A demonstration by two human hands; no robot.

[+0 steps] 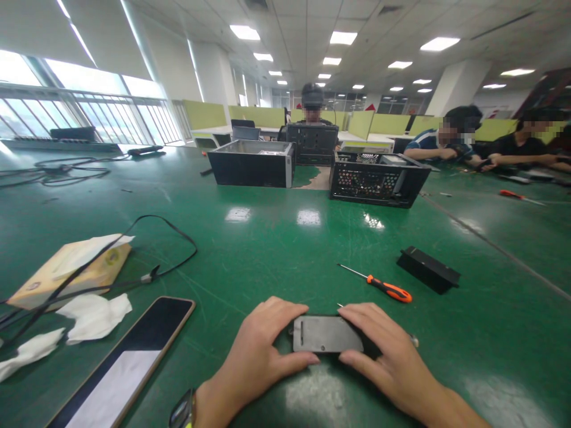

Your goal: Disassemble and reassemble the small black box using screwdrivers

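One grey part [328,334] between left hand [259,348] and right hand [395,348], near side of green desk [267,255].

Far left: yellow tissue pack [98,274], black cable [194,245] across it; crumpled tissue [96,318] just beside, then a phone [140,339] lying screen up, well apart from the hands. Watch [182,409] on left wrist. Left fingers at the part's left end, thumb along the near edge: holding. Part flat side up, slot toward its left end; cannot tell if lifted off the desk. Right fingers spread over the right end, thumb at near edge: also holding. Beyond the right hand, orange-handled screwdriver [390,290], tip pointing left and away. Farther right, small black box [428,269] lying askew, near the screwdriver handle, not touching.
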